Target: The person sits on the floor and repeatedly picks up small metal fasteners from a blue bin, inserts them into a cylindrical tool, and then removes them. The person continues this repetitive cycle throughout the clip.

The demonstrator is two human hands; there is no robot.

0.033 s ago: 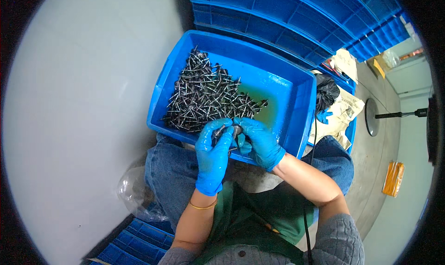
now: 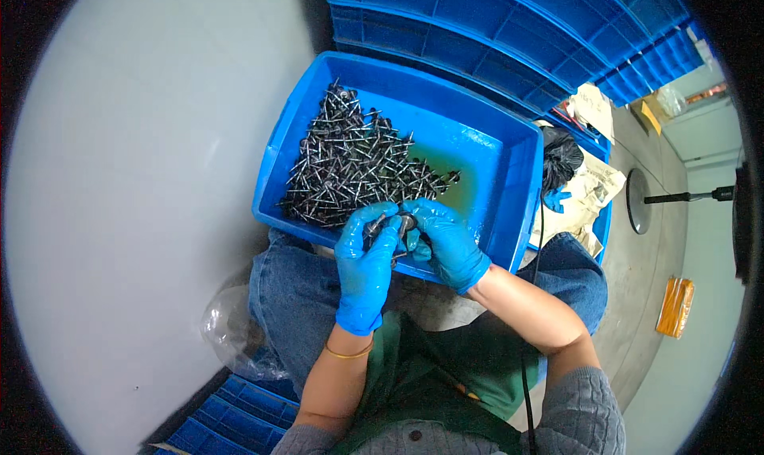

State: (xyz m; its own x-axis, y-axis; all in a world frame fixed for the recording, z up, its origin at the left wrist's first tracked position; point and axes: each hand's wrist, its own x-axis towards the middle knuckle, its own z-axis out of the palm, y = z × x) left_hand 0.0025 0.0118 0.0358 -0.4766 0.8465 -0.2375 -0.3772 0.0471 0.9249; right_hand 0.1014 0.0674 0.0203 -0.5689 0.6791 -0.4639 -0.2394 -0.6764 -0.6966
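Observation:
Both hands wear wet blue gloves and meet over the near edge of a blue plastic tub (image 2: 509,192). Bent around several small metal parts, the fingers of my left hand (image 2: 364,260) are closed. My right hand (image 2: 454,244) pinches one metal pin with a round head (image 2: 408,222), held against the left fingertips. Its shaft is mostly hidden by the gloves. In the tub's left and middle lies a heap of similar thin metal pins (image 2: 342,160) with dark round ends. Yellowish-green liquid (image 2: 458,164) spreads over the tub floor beside the heap.
Stacked blue crates (image 2: 477,33) rise behind the tub. To the right are a black plastic bag (image 2: 561,156), cream paper sacks (image 2: 597,192) and a round-based stand (image 2: 637,200). A white wall (image 2: 143,176) is at left, with a clear plastic bag (image 2: 227,324) near my leg. A black cable (image 2: 526,391) hangs across me.

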